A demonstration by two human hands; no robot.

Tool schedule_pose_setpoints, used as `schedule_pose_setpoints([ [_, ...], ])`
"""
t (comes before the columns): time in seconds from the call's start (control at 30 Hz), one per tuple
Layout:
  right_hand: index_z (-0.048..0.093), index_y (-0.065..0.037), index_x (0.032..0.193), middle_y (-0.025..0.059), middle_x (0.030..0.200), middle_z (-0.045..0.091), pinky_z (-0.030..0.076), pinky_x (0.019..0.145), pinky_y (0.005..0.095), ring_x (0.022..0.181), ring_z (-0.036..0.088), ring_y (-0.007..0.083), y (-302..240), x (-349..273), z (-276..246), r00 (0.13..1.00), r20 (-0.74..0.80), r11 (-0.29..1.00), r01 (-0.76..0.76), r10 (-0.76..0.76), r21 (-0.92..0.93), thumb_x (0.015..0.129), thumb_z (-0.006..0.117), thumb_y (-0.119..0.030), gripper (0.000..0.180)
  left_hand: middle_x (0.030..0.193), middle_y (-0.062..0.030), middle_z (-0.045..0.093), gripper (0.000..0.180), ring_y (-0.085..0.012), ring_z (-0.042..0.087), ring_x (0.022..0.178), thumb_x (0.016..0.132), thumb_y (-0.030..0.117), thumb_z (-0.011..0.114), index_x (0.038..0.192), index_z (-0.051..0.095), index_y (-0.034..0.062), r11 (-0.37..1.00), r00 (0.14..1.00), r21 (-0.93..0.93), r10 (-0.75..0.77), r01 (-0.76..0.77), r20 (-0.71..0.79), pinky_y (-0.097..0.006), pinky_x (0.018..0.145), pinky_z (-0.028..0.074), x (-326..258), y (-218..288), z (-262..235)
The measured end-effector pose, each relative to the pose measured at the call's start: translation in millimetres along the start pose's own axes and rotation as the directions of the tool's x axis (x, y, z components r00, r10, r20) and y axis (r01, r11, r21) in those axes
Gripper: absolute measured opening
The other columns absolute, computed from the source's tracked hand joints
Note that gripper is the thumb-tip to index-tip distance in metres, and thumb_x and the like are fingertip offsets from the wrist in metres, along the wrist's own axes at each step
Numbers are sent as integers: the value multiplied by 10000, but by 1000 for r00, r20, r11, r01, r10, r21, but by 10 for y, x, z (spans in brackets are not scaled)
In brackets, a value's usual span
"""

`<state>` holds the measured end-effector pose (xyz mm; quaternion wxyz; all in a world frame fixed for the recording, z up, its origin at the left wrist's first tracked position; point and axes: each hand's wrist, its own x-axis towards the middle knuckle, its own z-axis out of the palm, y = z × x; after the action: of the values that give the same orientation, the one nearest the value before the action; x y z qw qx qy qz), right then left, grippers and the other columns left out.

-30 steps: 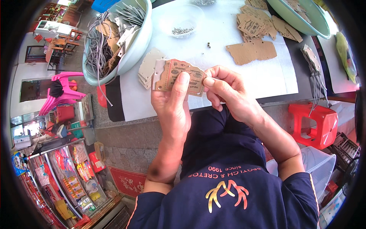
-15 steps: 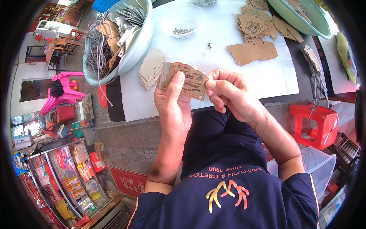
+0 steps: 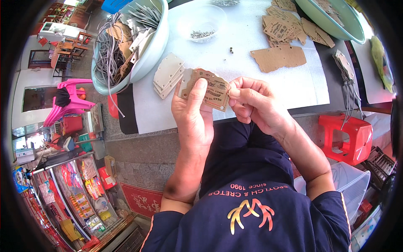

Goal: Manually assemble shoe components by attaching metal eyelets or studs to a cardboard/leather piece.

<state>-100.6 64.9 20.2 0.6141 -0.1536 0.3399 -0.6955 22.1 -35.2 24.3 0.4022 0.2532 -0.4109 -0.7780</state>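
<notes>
My left hand holds a small stack of brown printed cardboard tags, thumb on top and fingers beneath. A paler grey card shows at the stack's left end. At the right edge of the tags, my right hand pinches with thumb and forefinger; whether a small part sits between those fingertips is hidden. Left of the tags, several pale grey cards lie fanned on the white sheet. Farther back stands a clear shallow bowl with small metal bits in it. A few dark tiny pieces lie on the sheet.
A light green basin at left holds grey cords and cards. Another basin stands far right, near piled brown tags and a larger brown card. Corded tags hang over the right edge, above a red stool.
The tags have tilted slightly and shifted a little to the right, together with my left hand. My right hand stays pinched at their right edge.
</notes>
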Motion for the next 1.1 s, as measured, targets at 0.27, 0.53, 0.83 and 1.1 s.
schedule_pose_setpoints([
  [0.27,589,-29,914,11,723,550,396,448,195,539,474,50,4,9,41,996,-89,995,-13,5,-94,925,614,-171,145,1032,-52,643,232,-161,615,939,941,194,543,1118,590,52,992,996,-95,-84,81,-30,-340,826,484,24,51,-50],
  [0.53,595,-20,940,20,761,568,397,456,196,555,486,53,-15,-12,31,999,-35,997,-28,25,-72,927,607,-172,152,991,-62,658,218,-174,619,937,946,210,545,1070,606,42,984,989,-110,-141,137,-32,-351,833,481,33,47,-86],
  [0.83,621,-28,938,3,770,577,430,498,193,591,507,37,-7,-30,32,996,-84,992,13,-24,-129,923,626,-174,147,1035,-86,651,268,-185,614,961,940,187,561,1156,571,28,988,987,-67,-133,139,94,-358,864,479,-28,64,-12],
  [1.1,607,-27,921,-20,703,553,413,474,180,545,491,26,-17,-30,9,976,-152,902,75,-153,-426,935,613,-190,164,1032,-108,647,293,-190,626,942,943,166,555,1198,542,22,990,982,54,-139,133,129,-353,803,519,-45,39,-9],
])
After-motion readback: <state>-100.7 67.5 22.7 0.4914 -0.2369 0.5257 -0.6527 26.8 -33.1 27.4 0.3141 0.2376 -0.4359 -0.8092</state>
